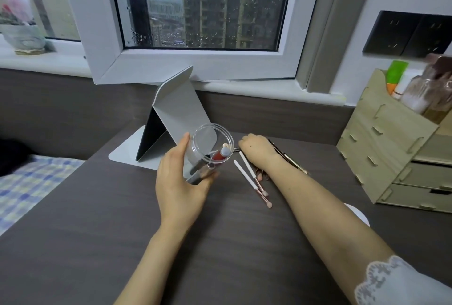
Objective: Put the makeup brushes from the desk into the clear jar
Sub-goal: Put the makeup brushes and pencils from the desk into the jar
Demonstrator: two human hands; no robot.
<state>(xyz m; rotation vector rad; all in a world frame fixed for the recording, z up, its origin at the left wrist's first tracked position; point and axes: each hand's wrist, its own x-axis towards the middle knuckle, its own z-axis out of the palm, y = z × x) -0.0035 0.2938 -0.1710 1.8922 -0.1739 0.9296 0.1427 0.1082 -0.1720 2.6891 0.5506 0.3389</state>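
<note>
We hold the jar (206,152) in our left hand (182,182), tilted so its open mouth faces up and toward the right hand; the fingers wrap its lower wall and base, a firm full-hand hold. Inside it a red tube and a few dark-handled items already lean against the wall. The jar looks like rigid clear plastic, light and smooth, so it may slip; gripping low around the body, as now, seems the safe way.

Just right of the jar, two white brushes (249,177) lie on the desk (220,243), side by side, with rose-gold ferrules and small pink tips pointing toward us. They should be light, stiff and thin, best pinched along the white handle, not at the soft tip, and they may roll under a fingertip.

Our right hand (256,149) rests knuckles-up beyond them, fingers curled down over darker brushes (291,161) that run under the wrist. Whether it has closed on anything we cannot tell, as the fingers are hidden.

Behind the jar stands a folding mirror (178,109); at the far right, a wooden organiser (381,153).
</note>
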